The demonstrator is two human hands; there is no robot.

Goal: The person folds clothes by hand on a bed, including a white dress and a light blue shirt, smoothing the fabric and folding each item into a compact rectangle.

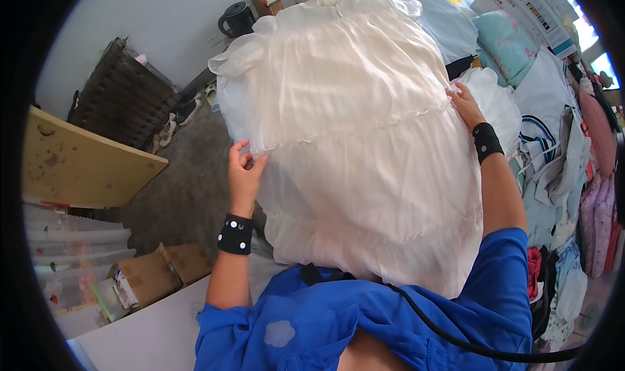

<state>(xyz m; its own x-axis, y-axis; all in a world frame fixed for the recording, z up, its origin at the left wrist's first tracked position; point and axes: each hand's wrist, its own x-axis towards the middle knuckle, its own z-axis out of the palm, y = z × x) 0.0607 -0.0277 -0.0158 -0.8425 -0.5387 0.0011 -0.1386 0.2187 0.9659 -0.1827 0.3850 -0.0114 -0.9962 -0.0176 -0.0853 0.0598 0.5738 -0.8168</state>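
Note:
A cream, sheer, tiered dress with ruffled sleeves is spread before me, its neck end far away and its hem close to my body. At the dress's left side, my left hand pinches the edge between thumb and fingers, near the gathered seam across the skirt. My right hand grips the opposite edge at about the same seam. Gathers and soft folds run along the fabric. What lies directly beneath the dress is mostly hidden.
Piled clothes crowd the right side, with a floral pillow behind. A black kettle stands beyond the left sleeve. Left are a dark radiator, shoes, a yellowish board and cardboard boxes. A black cable crosses my shirt.

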